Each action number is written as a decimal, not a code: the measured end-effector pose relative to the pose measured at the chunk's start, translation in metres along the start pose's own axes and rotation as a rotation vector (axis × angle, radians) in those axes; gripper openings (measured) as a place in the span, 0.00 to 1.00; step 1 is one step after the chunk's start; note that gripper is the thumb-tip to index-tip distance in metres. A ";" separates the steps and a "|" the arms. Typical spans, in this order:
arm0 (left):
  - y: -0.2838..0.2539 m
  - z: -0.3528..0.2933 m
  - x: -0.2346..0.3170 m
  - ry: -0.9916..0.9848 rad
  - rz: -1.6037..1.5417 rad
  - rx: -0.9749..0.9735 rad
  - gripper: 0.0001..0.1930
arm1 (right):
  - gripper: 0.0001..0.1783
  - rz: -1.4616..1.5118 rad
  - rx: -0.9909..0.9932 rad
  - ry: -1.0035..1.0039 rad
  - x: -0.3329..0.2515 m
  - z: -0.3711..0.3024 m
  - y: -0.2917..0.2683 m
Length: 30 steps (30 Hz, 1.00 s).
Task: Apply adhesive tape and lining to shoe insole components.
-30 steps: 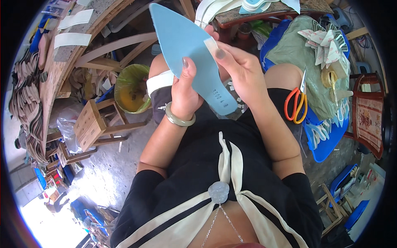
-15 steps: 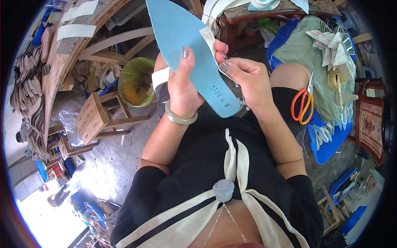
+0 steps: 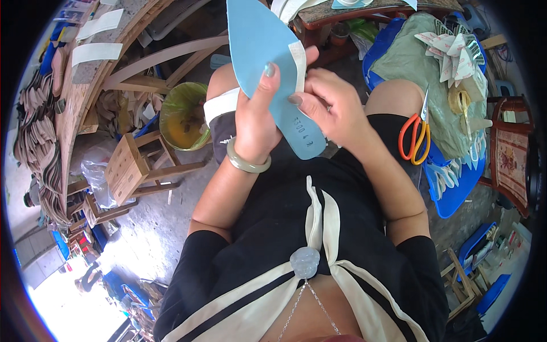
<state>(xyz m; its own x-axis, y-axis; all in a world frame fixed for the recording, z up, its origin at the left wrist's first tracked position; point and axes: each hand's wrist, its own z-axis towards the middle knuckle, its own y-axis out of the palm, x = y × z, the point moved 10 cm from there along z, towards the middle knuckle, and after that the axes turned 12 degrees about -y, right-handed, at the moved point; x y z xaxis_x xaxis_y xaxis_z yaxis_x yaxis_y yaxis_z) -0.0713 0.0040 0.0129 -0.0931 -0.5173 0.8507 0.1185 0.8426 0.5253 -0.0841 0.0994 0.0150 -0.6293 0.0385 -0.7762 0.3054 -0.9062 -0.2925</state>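
Note:
My left hand (image 3: 255, 117) grips a pale blue shoe insole (image 3: 259, 43) from its left edge, thumb on top and fingers underneath. The pointed end is away from me and the rounded end toward my lap. A whitish strip (image 3: 298, 60) folds over the insole's right edge. At that edge my right hand (image 3: 337, 107) is closed, its thumb and curled fingers pinching the strip's lower part by the insole. Its fingertips are partly hidden. Scissors (image 3: 417, 137) with orange handles, points away from me, rest beside my right thigh.
On the right, a blue tray (image 3: 456, 196) holds greenish cloth (image 3: 410, 54), stacked white pieces (image 3: 450, 54) and a tape roll (image 3: 458, 100). Left are a wooden stool (image 3: 126, 168), a lined bin (image 3: 182, 122) and a workbench (image 3: 85, 85) with white strips. A table (image 3: 330, 17) stands ahead.
The insole has turned more upright and shifted slightly toward the right at its tip. My right hand has slid along its edge, and more of the whitish strip shows on top.

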 end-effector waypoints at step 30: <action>-0.045 -0.016 -0.009 -0.158 0.470 0.109 0.10 | 0.10 0.131 -0.189 0.351 0.031 0.033 0.014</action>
<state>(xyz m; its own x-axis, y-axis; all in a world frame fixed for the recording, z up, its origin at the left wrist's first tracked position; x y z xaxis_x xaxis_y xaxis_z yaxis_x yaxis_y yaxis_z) -0.0597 -0.0315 -0.0184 -0.2037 -0.0566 0.9774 0.0803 0.9940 0.0743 -0.1226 0.0744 0.0055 -0.3043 0.0993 -0.9474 0.5132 -0.8208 -0.2509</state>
